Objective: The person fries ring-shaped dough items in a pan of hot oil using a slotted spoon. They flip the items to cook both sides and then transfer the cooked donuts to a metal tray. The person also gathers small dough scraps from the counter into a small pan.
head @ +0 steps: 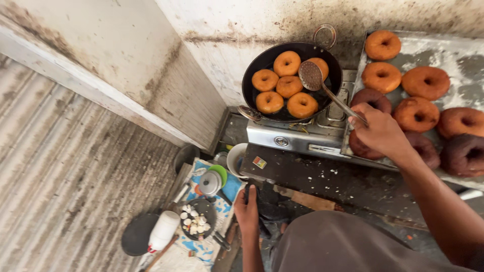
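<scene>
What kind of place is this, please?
Probably a small makeshift frying spot. A black pan of doughnuts sits on a gas stove, the right hand holds a skimmer, and fried ones cool on a tray.

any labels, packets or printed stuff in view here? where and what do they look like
Sticker: on the dark stove stand's front, under the pan; small square, red, yellow and white.
Printed sheet: on the floor left of the stand, under a lidded pot and plate; blue and white.
White bottle: lying on the floor; no label visible.
</scene>
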